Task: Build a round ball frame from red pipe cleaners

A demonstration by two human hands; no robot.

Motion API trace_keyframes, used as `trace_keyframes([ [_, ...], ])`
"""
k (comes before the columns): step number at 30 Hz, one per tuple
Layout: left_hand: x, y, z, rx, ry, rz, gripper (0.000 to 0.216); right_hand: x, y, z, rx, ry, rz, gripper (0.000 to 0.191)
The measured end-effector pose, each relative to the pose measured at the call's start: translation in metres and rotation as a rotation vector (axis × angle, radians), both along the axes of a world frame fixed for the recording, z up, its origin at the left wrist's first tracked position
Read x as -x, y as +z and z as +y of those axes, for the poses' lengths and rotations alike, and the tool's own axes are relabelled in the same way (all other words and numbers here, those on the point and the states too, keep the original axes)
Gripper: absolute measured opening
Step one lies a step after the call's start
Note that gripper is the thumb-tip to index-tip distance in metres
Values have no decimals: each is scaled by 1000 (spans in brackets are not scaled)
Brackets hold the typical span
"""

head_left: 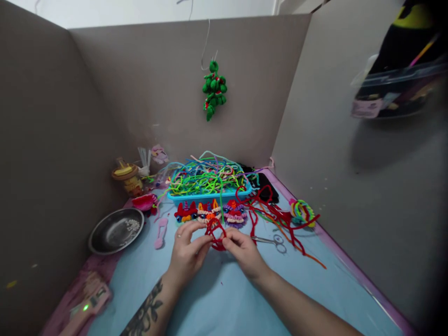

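My left hand [188,250] and my right hand [244,249] meet over the light blue mat [224,298], both pinched on a red pipe cleaner [216,233] bent into loops between the fingertips. Just beyond the hands stand three small pipe-cleaner figures: a red one [185,212], an orange and white one [209,212] and a purple one [234,213]. Loose red pipe cleaners [276,214] trail off to the right of my right hand.
A blue tray [210,195] piled with coloured pipe cleaners sits behind the figures. Scissors [271,241] lie right of my right hand. A metal bowl [116,230] is at the left, a jar [128,178] behind it. A green figure [213,89] hangs on the grey partition.
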State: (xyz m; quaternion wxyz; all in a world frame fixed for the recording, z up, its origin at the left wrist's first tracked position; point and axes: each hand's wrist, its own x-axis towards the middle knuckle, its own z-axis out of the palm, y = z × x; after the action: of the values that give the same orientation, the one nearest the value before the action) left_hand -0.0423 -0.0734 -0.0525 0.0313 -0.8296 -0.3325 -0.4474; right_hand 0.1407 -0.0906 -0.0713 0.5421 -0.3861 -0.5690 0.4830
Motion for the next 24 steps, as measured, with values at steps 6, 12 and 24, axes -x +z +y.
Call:
trace_keyframes([
  [6, -1, -1, -1, -43, 122, 83, 16, 5, 5, -5, -22, -16, -86, 34],
  [12, 0, -2, -2, 8, 112, 20, 18, 6, 0, -5, 49, 23, -19, 31],
  [24, -1, -3, 9, 1459, -325, -1011, 37, -3, -12, 10, 433, 169, 604, 29],
])
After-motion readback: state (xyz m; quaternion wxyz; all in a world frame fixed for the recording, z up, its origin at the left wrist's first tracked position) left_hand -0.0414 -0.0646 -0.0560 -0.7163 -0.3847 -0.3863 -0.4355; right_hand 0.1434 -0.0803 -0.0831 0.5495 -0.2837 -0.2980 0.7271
